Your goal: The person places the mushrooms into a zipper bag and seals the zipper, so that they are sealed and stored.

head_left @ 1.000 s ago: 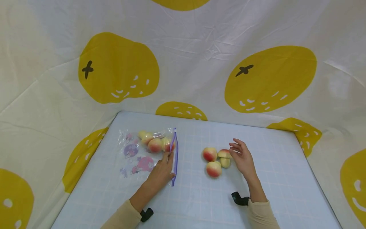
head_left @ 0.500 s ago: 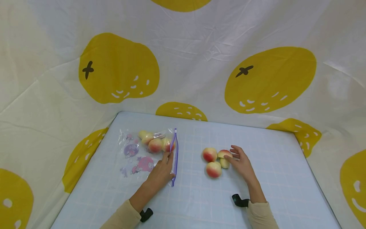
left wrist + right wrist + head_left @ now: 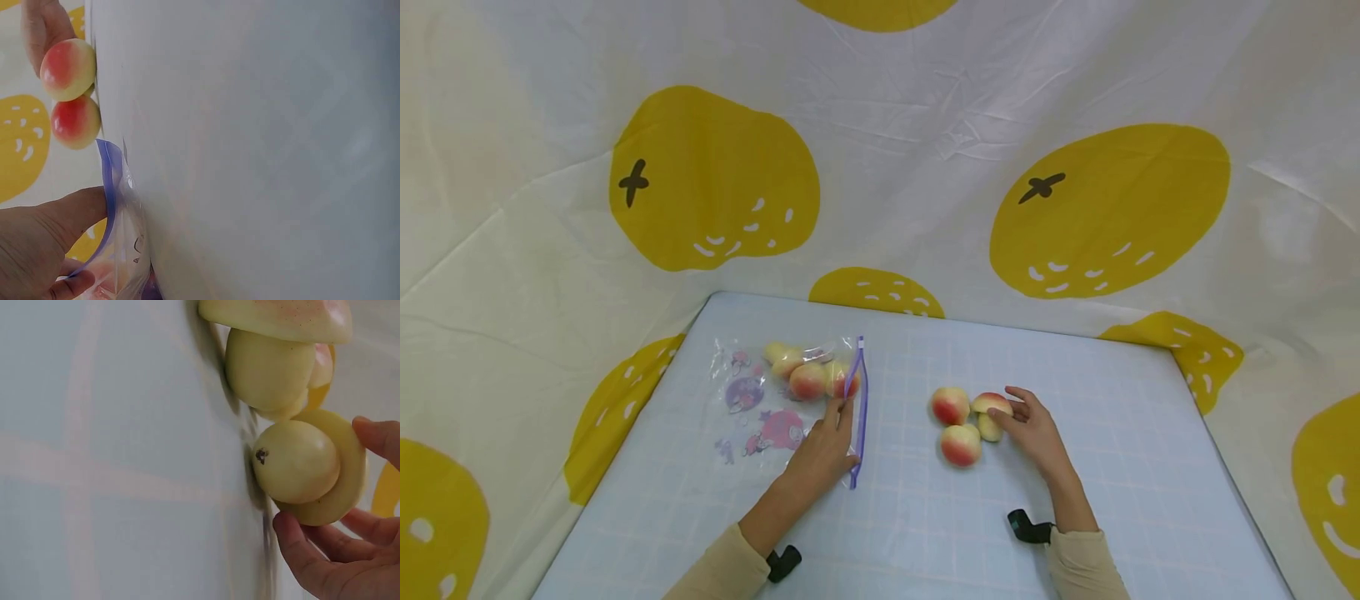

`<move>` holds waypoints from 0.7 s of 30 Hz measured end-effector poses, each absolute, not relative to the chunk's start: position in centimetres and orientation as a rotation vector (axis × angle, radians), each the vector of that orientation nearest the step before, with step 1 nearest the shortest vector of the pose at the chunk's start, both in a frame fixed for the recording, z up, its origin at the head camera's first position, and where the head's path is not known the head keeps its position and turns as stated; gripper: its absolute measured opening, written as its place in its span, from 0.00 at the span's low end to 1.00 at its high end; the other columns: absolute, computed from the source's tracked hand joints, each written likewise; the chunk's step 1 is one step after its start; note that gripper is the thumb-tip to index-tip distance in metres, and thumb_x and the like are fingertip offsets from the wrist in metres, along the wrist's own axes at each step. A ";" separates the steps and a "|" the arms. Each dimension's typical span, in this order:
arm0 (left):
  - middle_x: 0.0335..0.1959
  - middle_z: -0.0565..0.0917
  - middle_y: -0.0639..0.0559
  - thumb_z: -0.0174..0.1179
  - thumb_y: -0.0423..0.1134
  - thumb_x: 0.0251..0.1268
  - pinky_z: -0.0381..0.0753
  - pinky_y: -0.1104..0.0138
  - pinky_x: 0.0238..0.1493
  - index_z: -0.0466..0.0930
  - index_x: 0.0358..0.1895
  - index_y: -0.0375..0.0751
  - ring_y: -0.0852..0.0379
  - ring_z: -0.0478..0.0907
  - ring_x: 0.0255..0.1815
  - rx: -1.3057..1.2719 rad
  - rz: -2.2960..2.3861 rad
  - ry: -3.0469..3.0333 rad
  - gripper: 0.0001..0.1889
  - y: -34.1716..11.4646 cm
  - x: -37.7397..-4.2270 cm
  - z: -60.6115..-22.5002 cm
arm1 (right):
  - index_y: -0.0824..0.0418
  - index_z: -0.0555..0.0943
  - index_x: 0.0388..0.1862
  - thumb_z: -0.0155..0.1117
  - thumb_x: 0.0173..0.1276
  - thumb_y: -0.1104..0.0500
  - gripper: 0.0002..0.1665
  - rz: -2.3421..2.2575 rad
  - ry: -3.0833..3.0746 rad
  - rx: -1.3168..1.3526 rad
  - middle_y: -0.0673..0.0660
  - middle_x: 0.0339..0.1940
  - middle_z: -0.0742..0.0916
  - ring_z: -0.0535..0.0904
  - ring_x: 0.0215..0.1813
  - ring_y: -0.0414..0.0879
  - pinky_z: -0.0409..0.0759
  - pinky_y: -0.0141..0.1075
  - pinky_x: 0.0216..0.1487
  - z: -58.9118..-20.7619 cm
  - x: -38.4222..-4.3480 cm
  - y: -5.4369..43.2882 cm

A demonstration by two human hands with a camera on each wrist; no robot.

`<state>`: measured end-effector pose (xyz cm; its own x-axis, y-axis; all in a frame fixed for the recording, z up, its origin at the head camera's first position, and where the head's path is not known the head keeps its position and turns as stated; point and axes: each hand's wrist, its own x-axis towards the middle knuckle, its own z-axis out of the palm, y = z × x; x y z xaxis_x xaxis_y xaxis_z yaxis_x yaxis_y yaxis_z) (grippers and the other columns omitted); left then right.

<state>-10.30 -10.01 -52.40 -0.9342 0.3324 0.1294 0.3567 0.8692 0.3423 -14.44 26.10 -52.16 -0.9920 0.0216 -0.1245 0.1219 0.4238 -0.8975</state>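
Note:
On the left a clear zip bag (image 3: 745,433) with a purple zip edge (image 3: 862,417) lies flat, with several red-and-yellow toy mushrooms (image 3: 807,381) inside. My left hand (image 3: 820,454) holds the bag at its mouth; the left wrist view has the thumb against the purple strip, which runs between fingers lower down. My right hand (image 3: 1033,433) pinches the cap of a toy mushroom (image 3: 297,462), thumb on one side and fingers on the other, its pale round stem low by the table. Two more mushrooms, one farther (image 3: 951,405) and one nearer (image 3: 961,445), lie just left of it.
A pale blue checked cloth covers the table (image 3: 910,533). White fabric with yellow fruit prints (image 3: 1108,208) rises behind and at both sides. Dark wrist-worn devices (image 3: 1030,527) sit at both wrists.
My right hand has lowered slightly towards me, and its thumb and fingers have closed round the mushroom's cap. My left hand and the bag have stayed in place.

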 end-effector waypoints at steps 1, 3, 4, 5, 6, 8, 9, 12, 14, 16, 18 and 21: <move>0.69 0.58 0.33 0.78 0.39 0.51 0.85 0.57 0.44 0.55 0.74 0.23 0.40 0.81 0.44 -0.546 -0.564 -2.975 0.52 -10.0 -10.3 -52.4 | 0.64 0.65 0.74 0.69 0.69 0.46 0.43 -1.641 2.568 0.142 0.68 0.61 0.80 0.77 0.61 0.57 0.74 0.32 0.55 -52.1 -14.4 26.2; 0.69 0.58 0.32 0.78 0.40 0.52 0.85 0.58 0.44 0.55 0.74 0.23 0.41 0.81 0.44 -0.539 -0.562 -2.984 0.52 -10.0 -10.3 -52.3 | 0.64 0.65 0.74 0.70 0.68 0.45 0.43 -1.642 2.583 0.165 0.68 0.61 0.80 0.77 0.61 0.56 0.74 0.28 0.52 -51.8 -14.3 26.3; 0.69 0.58 0.32 0.78 0.40 0.52 0.85 0.58 0.44 0.55 0.74 0.23 0.41 0.80 0.45 -0.532 -0.565 -2.989 0.52 -10.0 -10.3 -52.3 | 0.64 0.66 0.74 0.69 0.68 0.45 0.43 -1.637 2.599 0.169 0.68 0.61 0.80 0.77 0.61 0.56 0.74 0.26 0.51 -51.7 -14.3 26.3; 0.69 0.58 0.31 0.78 0.40 0.52 0.85 0.59 0.44 0.55 0.74 0.22 0.40 0.80 0.45 -0.525 -0.570 -2.994 0.52 -10.0 -10.3 -52.3 | 0.63 0.66 0.74 0.70 0.68 0.45 0.43 -1.638 2.611 0.174 0.67 0.62 0.80 0.77 0.61 0.55 0.74 0.26 0.50 -51.5 -14.2 26.3; 0.69 0.58 0.31 0.78 0.40 0.52 0.85 0.59 0.44 0.54 0.74 0.22 0.40 0.80 0.46 -0.515 -0.576 -3.002 0.52 -10.0 -10.3 -52.3 | 0.63 0.66 0.74 0.69 0.68 0.45 0.43 -1.642 2.622 0.171 0.68 0.62 0.80 0.76 0.61 0.56 0.74 0.26 0.49 -51.2 -14.2 26.2; 0.69 0.57 0.30 0.78 0.40 0.52 0.85 0.59 0.45 0.53 0.74 0.22 0.41 0.80 0.46 -0.497 -0.579 -3.018 0.52 -10.0 -10.3 -52.3 | 0.63 0.66 0.74 0.69 0.68 0.45 0.43 -1.647 2.648 0.167 0.67 0.62 0.80 0.76 0.61 0.56 0.74 0.26 0.49 -50.6 -14.2 26.1; 0.69 0.58 0.30 0.78 0.40 0.52 0.85 0.59 0.45 0.53 0.74 0.22 0.41 0.80 0.46 -0.492 -0.585 -3.021 0.52 -10.0 -10.3 -52.3 | 0.63 0.66 0.74 0.69 0.68 0.45 0.43 -1.661 2.652 0.162 0.66 0.62 0.80 0.76 0.61 0.56 0.74 0.27 0.49 -50.3 -14.2 25.9; 0.69 0.57 0.30 0.78 0.40 0.52 0.85 0.59 0.46 0.53 0.74 0.23 0.41 0.79 0.47 -0.475 -0.593 -3.030 0.53 -10.0 -10.3 -52.3 | 0.62 0.66 0.74 0.69 0.69 0.46 0.41 -1.719 2.631 0.153 0.65 0.63 0.80 0.75 0.62 0.56 0.74 0.26 0.50 -49.3 -14.2 25.4; 0.69 0.57 0.30 0.78 0.40 0.52 0.85 0.59 0.47 0.53 0.74 0.22 0.41 0.80 0.47 -0.477 -0.598 -3.022 0.53 -10.0 -10.3 -52.3 | 0.61 0.67 0.74 0.70 0.68 0.47 0.41 -1.758 2.611 0.145 0.65 0.63 0.80 0.74 0.62 0.55 0.74 0.25 0.50 -48.8 -14.2 24.8; 0.69 0.57 0.30 0.79 0.40 0.51 0.85 0.59 0.47 0.54 0.74 0.22 0.40 0.80 0.47 -0.486 -0.596 -3.006 0.53 -10.0 -10.3 -52.4 | 0.60 0.67 0.73 0.70 0.68 0.48 0.40 -1.787 2.587 0.136 0.64 0.63 0.79 0.74 0.62 0.54 0.74 0.25 0.50 -48.3 -14.3 24.1; 0.67 0.58 0.29 0.79 0.40 0.50 0.85 0.59 0.46 0.54 0.73 0.21 0.40 0.81 0.45 -0.501 -0.579 -2.985 0.53 -10.0 -10.3 -52.5 | 0.60 0.68 0.73 0.71 0.68 0.50 0.39 -1.812 2.567 0.118 0.64 0.63 0.80 0.74 0.62 0.53 0.74 0.24 0.50 -48.0 -14.5 23.2; 0.64 0.60 0.29 0.80 0.41 0.48 0.85 0.59 0.44 0.56 0.72 0.20 0.41 0.82 0.42 -0.520 -0.545 -2.955 0.53 -10.0 -10.3 -52.7 | 0.61 0.69 0.72 0.71 0.68 0.52 0.37 -1.852 2.544 0.091 0.64 0.63 0.80 0.75 0.62 0.53 0.75 0.25 0.50 -47.5 -14.8 21.7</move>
<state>-10.31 -10.02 -52.68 -0.9377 0.3136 0.1496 0.3463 0.8783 0.3297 -14.80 21.66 -47.53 -0.9983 0.0508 -0.0285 0.0427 0.3060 -0.9511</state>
